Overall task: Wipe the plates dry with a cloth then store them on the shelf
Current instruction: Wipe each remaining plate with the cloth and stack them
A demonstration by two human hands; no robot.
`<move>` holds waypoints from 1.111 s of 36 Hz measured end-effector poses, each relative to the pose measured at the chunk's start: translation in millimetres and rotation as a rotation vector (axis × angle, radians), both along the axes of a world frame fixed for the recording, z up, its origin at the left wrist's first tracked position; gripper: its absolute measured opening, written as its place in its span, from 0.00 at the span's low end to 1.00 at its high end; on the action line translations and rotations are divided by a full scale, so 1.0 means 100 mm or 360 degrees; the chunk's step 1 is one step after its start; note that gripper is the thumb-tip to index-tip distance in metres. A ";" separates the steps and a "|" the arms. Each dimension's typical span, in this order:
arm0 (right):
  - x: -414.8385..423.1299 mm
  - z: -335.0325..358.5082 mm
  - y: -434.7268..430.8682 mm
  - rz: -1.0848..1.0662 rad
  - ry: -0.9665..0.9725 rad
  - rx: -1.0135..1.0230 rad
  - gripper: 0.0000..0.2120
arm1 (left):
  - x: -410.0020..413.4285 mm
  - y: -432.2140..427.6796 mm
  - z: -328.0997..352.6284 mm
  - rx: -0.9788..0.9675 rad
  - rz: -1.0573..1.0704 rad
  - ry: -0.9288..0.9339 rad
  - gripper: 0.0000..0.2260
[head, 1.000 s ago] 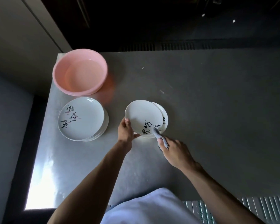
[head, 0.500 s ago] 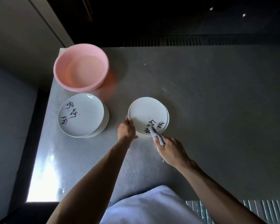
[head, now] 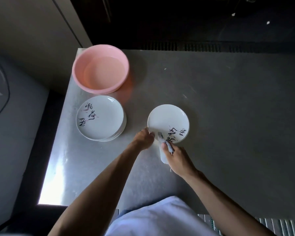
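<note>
We judge the plate [head: 167, 119], right of the basin [head: 78, 77], stiff, slick, breakable: take the rim; our left hand [head: 144, 137] pinches it, right hand [head: 177, 158] grips the cloth [head: 168, 145]

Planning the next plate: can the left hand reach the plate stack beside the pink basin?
Likely yes: only bare table separates the left hand from the plate stack; it must first release the right plate.
</note>
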State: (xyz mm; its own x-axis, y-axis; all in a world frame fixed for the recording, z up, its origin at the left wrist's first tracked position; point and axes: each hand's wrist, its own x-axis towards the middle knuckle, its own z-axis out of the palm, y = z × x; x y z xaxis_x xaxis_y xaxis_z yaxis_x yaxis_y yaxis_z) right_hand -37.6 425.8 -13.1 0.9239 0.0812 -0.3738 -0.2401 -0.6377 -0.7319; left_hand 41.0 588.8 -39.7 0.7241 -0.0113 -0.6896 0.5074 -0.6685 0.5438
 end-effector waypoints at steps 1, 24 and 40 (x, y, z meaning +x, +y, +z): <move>0.02 0.01 0.07 -0.0042 0.0012 0.0079 0.15 | 0.03 0.05 0.08 0.0034 -0.0054 -0.0118 0.18; 0.99 0.55 1.76 -0.0600 0.0277 0.0476 0.18 | -0.16 2.17 0.64 0.0183 0.0834 -0.0688 0.21; 1.00 0.51 1.79 -0.0782 0.0318 0.0355 0.23 | -0.13 2.16 0.66 -0.0202 0.0852 -0.0754 0.16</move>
